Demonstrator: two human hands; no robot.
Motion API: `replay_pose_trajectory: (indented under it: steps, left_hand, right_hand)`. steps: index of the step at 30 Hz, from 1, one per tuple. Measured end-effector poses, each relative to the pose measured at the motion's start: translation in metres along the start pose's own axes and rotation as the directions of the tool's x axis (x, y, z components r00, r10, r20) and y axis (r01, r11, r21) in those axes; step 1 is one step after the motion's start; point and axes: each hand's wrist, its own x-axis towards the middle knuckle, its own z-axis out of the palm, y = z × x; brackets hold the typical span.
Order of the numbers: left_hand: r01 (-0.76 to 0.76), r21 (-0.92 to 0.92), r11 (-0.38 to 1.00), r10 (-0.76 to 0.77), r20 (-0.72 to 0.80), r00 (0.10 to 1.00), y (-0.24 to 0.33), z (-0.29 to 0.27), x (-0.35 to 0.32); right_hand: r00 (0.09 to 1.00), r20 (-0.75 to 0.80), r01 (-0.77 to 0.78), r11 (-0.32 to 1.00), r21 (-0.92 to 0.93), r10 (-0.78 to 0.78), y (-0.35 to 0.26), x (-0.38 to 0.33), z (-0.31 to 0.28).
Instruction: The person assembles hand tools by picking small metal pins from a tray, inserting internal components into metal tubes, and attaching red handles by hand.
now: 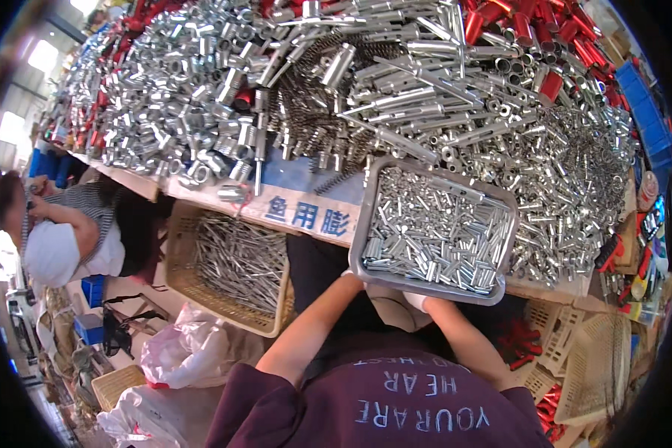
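A grey metal tray [360, 246] full of small silver pins and short tubes rests at the table's near edge, in front of my body. My left hand [353, 282] is by the tray's near left corner, mostly hidden under its rim. Below the near rim, toward the right, my right hand [417, 300] shows only a pale, glove-like patch. The fingers of both hands are out of sight, so I cannot tell whether they hold anything. Between the wrists is a beige rounded thing [397, 310] whose kind is unclear.
Heaps of silver metal sleeves [164, 104], dark springs [306, 97], long bolts [418, 97] and red tubes [530, 22] cover the table. A tan basket of thin rods [239, 261] stands below, left. Another person [75, 231] sits at far left. Blue bins [646, 112] line the right.
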Motion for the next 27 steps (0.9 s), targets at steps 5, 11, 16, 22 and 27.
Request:
replay_pose_trajectory:
  steps: [5, 11, 16, 22, 27]
  left_hand:
    - [-0.282, 0.299, 0.912, 0.235, 0.182, 0.955, 0.089, -0.01, -0.02]
    - [-0.38, 0.222, 0.898, 0.243, 0.47, 0.849, 0.134, 0.06, 0.005]
    - [-0.279, 0.33, 0.902, 0.137, 0.393, 0.909, 0.101, 0.059, 0.019]
    - [-0.254, 0.391, 0.885, 0.097, 0.379, 0.92, 0.1, 0.046, 0.032]
    - [-0.254, 0.406, 0.878, 0.09, 0.382, 0.92, 0.102, 0.043, 0.037]
  right_hand:
    - [0.931, 0.365, 0.031, 1.0, 0.003, -0.03, 0.024, -0.025, -0.033]
    - [0.97, 0.135, -0.24, 0.901, 0.363, 0.204, 0.065, -0.068, 0.03]
    - [0.965, 0.256, -0.137, 0.948, 0.285, 0.062, 0.007, -0.05, 0.01]
    - [0.968, 0.234, 0.034, 0.975, 0.219, -0.086, 0.021, -0.042, 0.054]
    - [0.975, 0.217, -0.072, 0.986, 0.152, 0.037, 0.021, -0.027, 0.013]
